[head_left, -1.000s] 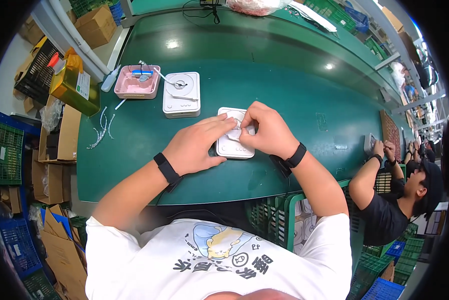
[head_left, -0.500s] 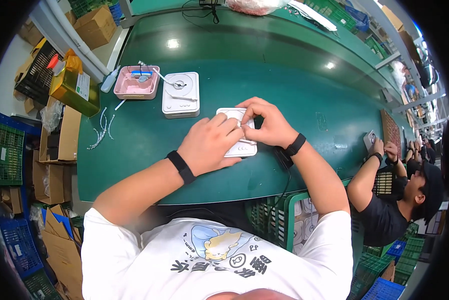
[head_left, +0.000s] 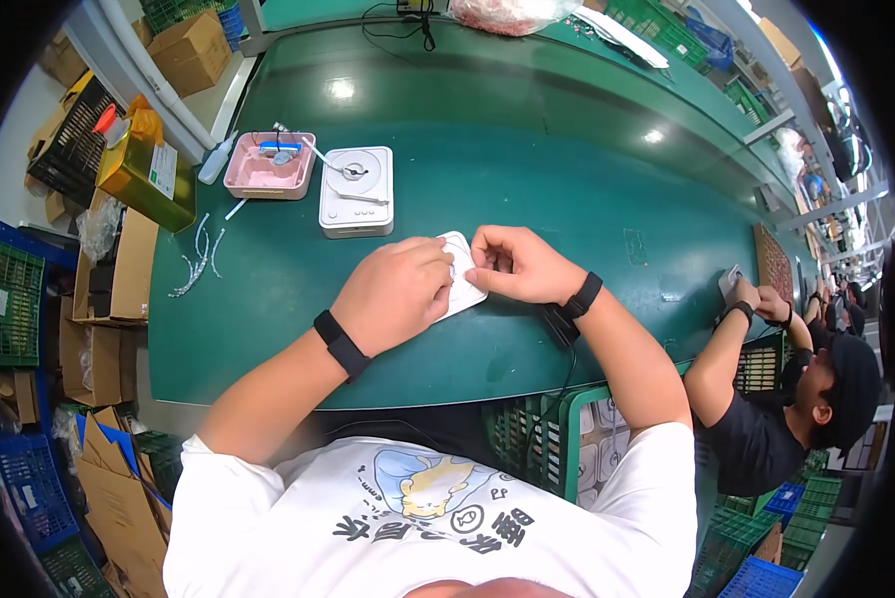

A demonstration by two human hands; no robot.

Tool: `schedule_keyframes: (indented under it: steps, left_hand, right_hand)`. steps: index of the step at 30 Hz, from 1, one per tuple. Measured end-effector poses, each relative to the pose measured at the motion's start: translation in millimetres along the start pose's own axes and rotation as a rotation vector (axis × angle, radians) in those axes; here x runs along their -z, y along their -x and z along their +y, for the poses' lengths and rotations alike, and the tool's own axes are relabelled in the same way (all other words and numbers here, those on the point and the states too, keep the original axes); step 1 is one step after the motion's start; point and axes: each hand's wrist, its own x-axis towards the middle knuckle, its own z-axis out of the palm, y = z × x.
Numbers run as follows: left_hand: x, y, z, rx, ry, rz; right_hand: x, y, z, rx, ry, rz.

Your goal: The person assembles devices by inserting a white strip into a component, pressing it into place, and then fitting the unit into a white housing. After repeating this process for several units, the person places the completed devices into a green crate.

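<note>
Step in hand, by our read: close fingertip work on the white, rounded-rectangle plastic case (head_left: 464,296), prob. unfinished. We've got it on the glossy green tabletop (head_left: 567,199), R of and nearer us than our landmark, the boxy white plastic unit w/ a round dial and slim arm (head_left: 356,194). An open pink plastic box (head_left: 263,189) sits just L of the landmark.

Our left hand (head_left: 392,294) has its fingers curled over the case's L side, prob. steadying it; tips partly hidden, so we can't tell how firm the hold is. Our right hand (head_left: 520,266) has thumb and index bent toward each other by the case's R side, small gap btwn; can't tell if they've hold of anything tiny.

Next move prob. calls for a steady left hand and a light, exact pinch w/ the right, w/o skewing the case.

Orientation: long axis runs mostly away from us, far end swung a bit L. Which end is the front, can't tell; our hands cover too much.
</note>
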Motion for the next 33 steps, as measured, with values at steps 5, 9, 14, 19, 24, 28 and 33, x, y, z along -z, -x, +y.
schedule_keyframes:
  steps: [5, 9, 14, 19, 24, 28, 33]
  left_hand:
    - [-1.4, -3.1, 7.7, 0.068, -0.061, 0.013]
    - [3.8, -5.0, 7.7, 0.115, -0.043, -0.055]
    - [-2.0, -6.9, 12.6, 0.148, -0.067, -0.036]
    - [-6.3, -6.4, 8.9, 0.099, -0.039, 0.081]
    - [-1.2, -9.8, 7.1, 0.147, -0.012, -0.003]
    - [-0.1, -9.4, -5.3, 0.203, 0.093, -0.065]
    - [6.0, -24.6, -42.5, 0.304, 0.399, -0.273]
  right_hand:
    - [1.5, -1.0, 1.6, 0.005, 0.028, -0.011]
    - [-0.6, 0.4, -5.5, -0.001, 0.047, -0.013]
    - [1.3, 2.0, -9.0, -0.011, 0.062, -0.013]
    - [-1.4, 2.5, -9.6, -0.026, 0.068, -0.002]
    - [-1.0, 2.3, -11.9, 0.000, 0.086, -0.002]
    - [-1.0, 4.5, -11.0, 0.023, 0.107, -0.002]
    - [-0.4, 2.9, -13.5, 0.039, 0.162, -0.002]
